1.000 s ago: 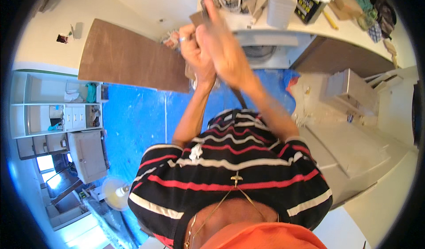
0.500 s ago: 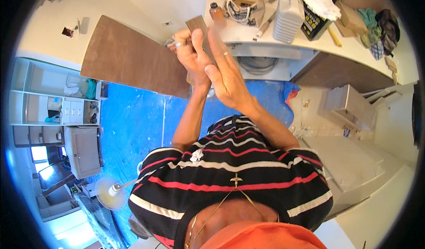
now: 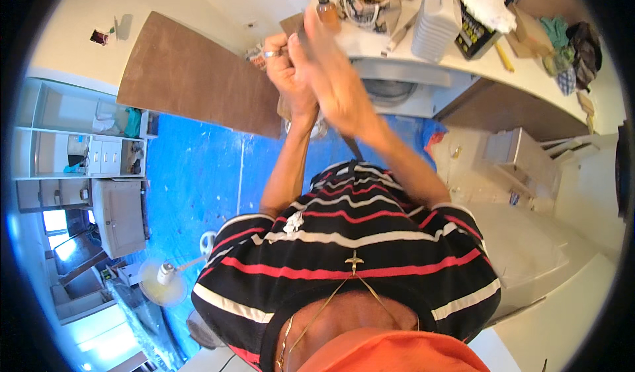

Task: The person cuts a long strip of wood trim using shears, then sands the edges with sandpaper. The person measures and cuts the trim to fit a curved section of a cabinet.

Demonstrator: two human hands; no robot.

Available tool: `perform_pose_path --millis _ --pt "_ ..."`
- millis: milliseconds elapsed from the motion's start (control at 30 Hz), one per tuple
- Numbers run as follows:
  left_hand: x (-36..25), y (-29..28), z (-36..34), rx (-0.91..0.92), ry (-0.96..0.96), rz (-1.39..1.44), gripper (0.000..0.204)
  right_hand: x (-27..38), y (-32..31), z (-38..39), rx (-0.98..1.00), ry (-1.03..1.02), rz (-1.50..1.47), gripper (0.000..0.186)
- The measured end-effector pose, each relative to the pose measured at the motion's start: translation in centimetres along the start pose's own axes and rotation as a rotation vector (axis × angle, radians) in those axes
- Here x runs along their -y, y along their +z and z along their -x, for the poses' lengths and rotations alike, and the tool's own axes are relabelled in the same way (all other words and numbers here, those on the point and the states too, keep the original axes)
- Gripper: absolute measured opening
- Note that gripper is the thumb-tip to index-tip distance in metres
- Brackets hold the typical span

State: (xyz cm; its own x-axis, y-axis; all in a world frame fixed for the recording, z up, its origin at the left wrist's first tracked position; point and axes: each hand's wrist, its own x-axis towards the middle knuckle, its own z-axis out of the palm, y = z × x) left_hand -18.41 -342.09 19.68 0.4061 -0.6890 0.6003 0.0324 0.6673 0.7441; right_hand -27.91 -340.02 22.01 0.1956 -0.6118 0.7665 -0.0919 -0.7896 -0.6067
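My left hand [image 3: 290, 74] is closed around a thin brown wood-grain strip [image 3: 290, 24], holding it up in front of my chest. The strip's upper end shows above the fingers, and a dark narrow end [image 3: 354, 148] hangs below my hands, perhaps part of the same strip. Against the left hand and the strip lies my right hand [image 3: 338, 97], its fingers stretched out and smeared by motion. Most of the strip is hidden between the two hands.
Left of my hands stands a brown panel [image 3: 198, 74]. A white counter at the far right carries an amber bottle [image 3: 328, 13], a grey jug [image 3: 436, 24], a black can [image 3: 475, 36] and rags [image 3: 555, 31]. Blue sheeting [image 3: 198, 167] covers the floor; a fan [image 3: 162, 280] stands lower left.
My right hand has shifted along the strip and is now more blurred. The left hand keeps its grip. A dark narrow end now shows below the right hand.
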Motion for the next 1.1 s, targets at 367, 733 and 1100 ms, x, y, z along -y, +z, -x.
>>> perform_pose_path --millis 367,733,1100 --pt "1.0 -0.3 -1.2 -0.014 0.102 -0.048 0.007 -2.1 1.0 0.3 0.049 0.011 0.054 0.057" --pt "1.8 -0.2 -1.9 -0.028 -0.038 -0.150 0.010 -3.5 0.9 -2.5 0.005 0.026 0.041 0.051" --pt "1.7 -1.7 -2.4 -0.053 -0.043 -0.068 0.009 -9.3 -1.0 -0.6 0.097 0.342 -0.302 0.061"
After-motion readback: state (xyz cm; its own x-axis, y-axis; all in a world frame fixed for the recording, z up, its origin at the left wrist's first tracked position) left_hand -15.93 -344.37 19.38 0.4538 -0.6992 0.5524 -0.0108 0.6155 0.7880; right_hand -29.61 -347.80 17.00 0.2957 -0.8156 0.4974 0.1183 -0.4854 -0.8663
